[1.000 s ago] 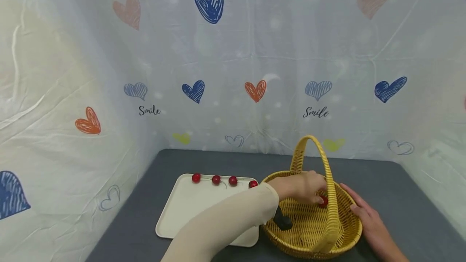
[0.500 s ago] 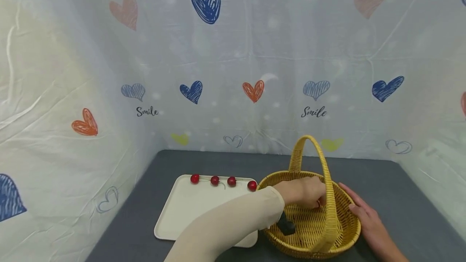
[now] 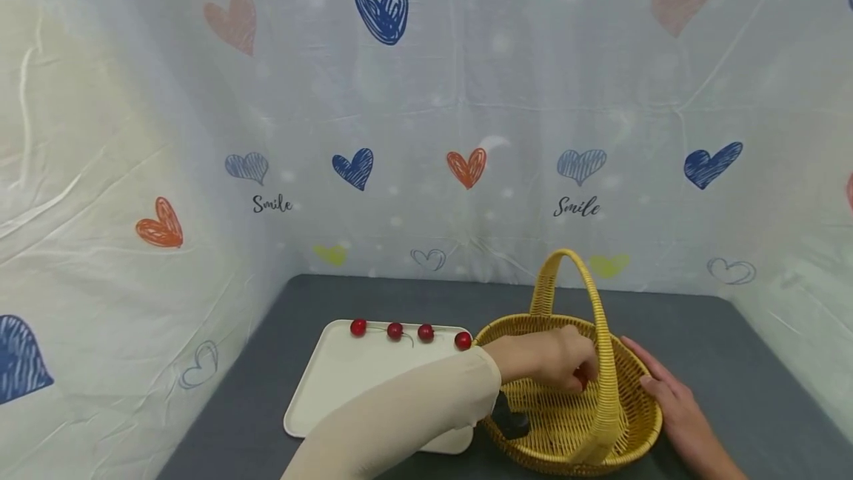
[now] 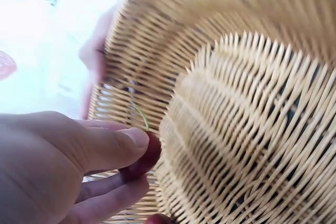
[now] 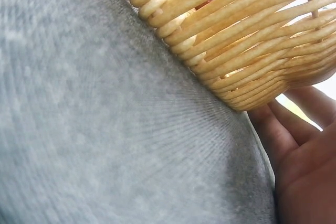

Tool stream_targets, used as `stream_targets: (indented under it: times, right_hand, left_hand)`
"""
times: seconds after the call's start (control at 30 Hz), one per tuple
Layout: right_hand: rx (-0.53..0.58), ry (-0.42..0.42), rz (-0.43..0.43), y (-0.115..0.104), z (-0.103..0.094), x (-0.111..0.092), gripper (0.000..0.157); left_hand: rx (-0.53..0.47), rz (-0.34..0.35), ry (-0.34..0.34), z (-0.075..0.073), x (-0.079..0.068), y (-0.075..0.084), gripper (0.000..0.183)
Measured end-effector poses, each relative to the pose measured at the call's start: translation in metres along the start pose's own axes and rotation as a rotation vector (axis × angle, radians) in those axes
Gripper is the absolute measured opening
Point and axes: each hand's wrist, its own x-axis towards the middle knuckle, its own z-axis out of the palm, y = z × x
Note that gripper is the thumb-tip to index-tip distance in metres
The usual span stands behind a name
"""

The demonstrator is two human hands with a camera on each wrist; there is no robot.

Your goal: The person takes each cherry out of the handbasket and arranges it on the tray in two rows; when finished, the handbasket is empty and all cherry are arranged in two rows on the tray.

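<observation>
Inside the yellow wicker basket point(image 3: 553, 428), my left hand point(image 3: 549, 358) pinches a dark red cherry point(image 4: 144, 158) between thumb and fingers. A thin green stem rises from this cherry in the left wrist view. Part of another cherry point(image 4: 159, 219) shows below the fingers, at the lower frame edge. My right hand point(image 3: 680, 406) holds the basket's right side, its thumb at the rim and its fingers along the outer wall. In the right wrist view, the right hand's fingers point(image 5: 275, 129) lie against the outside of the weave.
A cream tray point(image 3: 333, 391) lies left of the basket, partly under my left sleeve point(image 3: 406, 417). Several cherries are in a row along its far edge, among them a leftmost cherry point(image 3: 358, 327). The basket's tall handle point(image 3: 605, 361) arches beside my left hand. Grey cloth point(image 3: 266, 361) covers the table.
My left hand has shifted slightly within the basket, and its cherry has moved a little left and nearer. The right hand stays on the basket, and the tray's cherries stay put.
</observation>
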Motion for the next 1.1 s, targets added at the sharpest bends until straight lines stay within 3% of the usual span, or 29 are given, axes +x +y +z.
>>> stream_targets:
  times: [0.03,0.23,0.43,0.63,0.77,0.87,1.1]
  right_hand:
    - [0.002,0.001,0.002,0.0,0.0,0.0,0.055]
    - [0.023,0.003,-0.019,0.001,0.002,-0.001,0.055]
    - [0.022,-0.005,-0.032,0.002,0.0,-0.001,0.054]
    - [0.009,-0.01,-0.027,0.002,0.001,-0.001,0.055]
    - [0.003,-0.013,-0.008,0.003,0.001,0.0,0.055]
    - [0.008,-0.02,0.005,0.004,0.001,0.0,0.056]
    - [0.007,-0.023,0.005,0.004,-0.001,0.0,0.055]
  left_hand:
    - [-0.013,0.017,0.02,-0.001,-0.006,0.0,0.01]
    - [-0.128,0.109,0.18,-0.004,-0.05,-0.003,0.028]
    - [-0.297,0.084,0.344,0.002,-0.094,-0.012,0.031]
    - [-0.594,0.07,0.482,0.021,-0.138,-0.024,0.03]
    - [-0.794,0.02,0.553,0.037,-0.168,-0.035,0.031]
    - [-0.878,-0.029,0.616,0.05,-0.191,-0.043,0.031]
    - [-0.942,-0.164,0.716,0.075,-0.244,-0.059,0.028]
